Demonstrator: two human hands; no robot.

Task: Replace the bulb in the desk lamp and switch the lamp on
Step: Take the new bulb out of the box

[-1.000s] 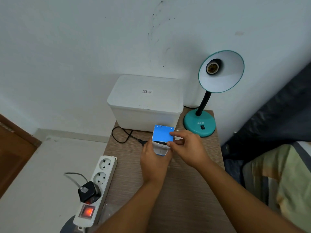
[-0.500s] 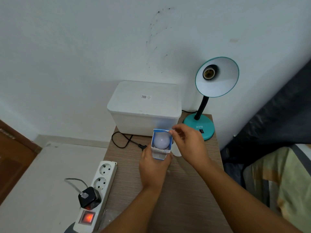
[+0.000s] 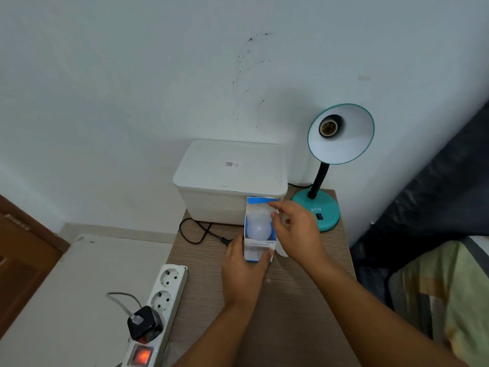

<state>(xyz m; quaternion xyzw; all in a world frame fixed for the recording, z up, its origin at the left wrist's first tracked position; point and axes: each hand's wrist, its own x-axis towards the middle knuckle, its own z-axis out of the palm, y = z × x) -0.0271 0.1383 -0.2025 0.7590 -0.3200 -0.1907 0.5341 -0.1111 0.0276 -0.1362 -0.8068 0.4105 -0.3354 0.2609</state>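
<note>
A teal desk lamp point(image 3: 317, 210) stands at the back right of the wooden table point(image 3: 291, 313); its shade point(image 3: 346, 144) faces me and the brass socket point(image 3: 328, 127) holds no bulb. My left hand point(image 3: 242, 274) grips a blue-and-white bulb box point(image 3: 259, 250) from below. The box's top flap point(image 3: 260, 200) stands open, and a white bulb point(image 3: 259, 229) shows inside. My right hand point(image 3: 296, 231) hovers at the box's right edge, fingers spread by the bulb, holding nothing. The lamp's black plug point(image 3: 226, 241) lies unplugged on the table.
A white lidded plastic box point(image 3: 230, 178) sits against the wall behind the bulb box. A white power strip point(image 3: 161, 308) with a lit red switch point(image 3: 141, 354) and a black adapter point(image 3: 144, 324) lies at the table's left edge. A bed point(image 3: 436, 287) borders the right side.
The closed blue flap of the bulb box was lifted open by my right hand, exposing the bulb. The box has tilted more upright in my left hand.
</note>
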